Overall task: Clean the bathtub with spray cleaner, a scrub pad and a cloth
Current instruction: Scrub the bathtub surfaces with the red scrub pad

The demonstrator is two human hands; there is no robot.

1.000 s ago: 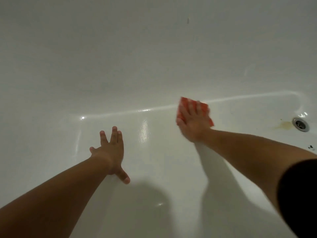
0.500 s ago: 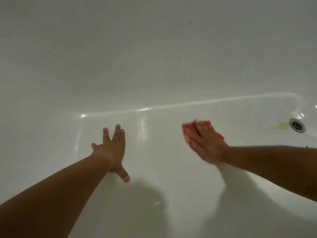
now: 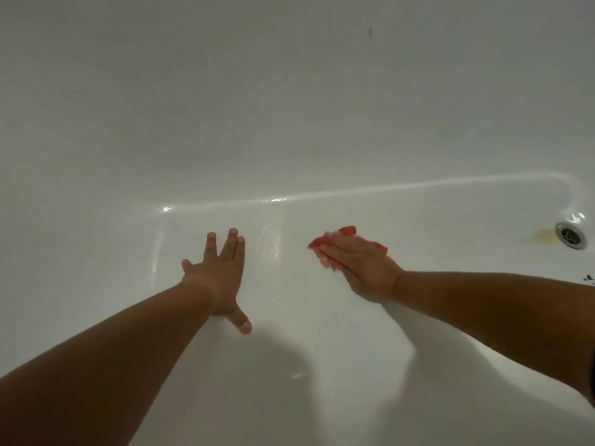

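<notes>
I look down into a white bathtub [image 3: 289,140]. My right hand [image 3: 360,268] lies flat on a red cloth [image 3: 346,231] and presses it against the tub floor, right of centre. Only the cloth's edges show around the straight fingers. My left hand [image 3: 219,278] rests flat on the tub floor to the left, fingers spread, holding nothing. No spray bottle or scrub pad is in view.
A metal drain [image 3: 570,235] sits at the far right, with a yellowish stain [image 3: 542,236] just left of it. A small dark mark [image 3: 370,31] shows high on the far wall. Dark specks [image 3: 587,278] lie near the right edge.
My right hand has slid the red cloth from the far edge of the tub floor toward me, its fingers turning to point left. My left hand has stayed put.
</notes>
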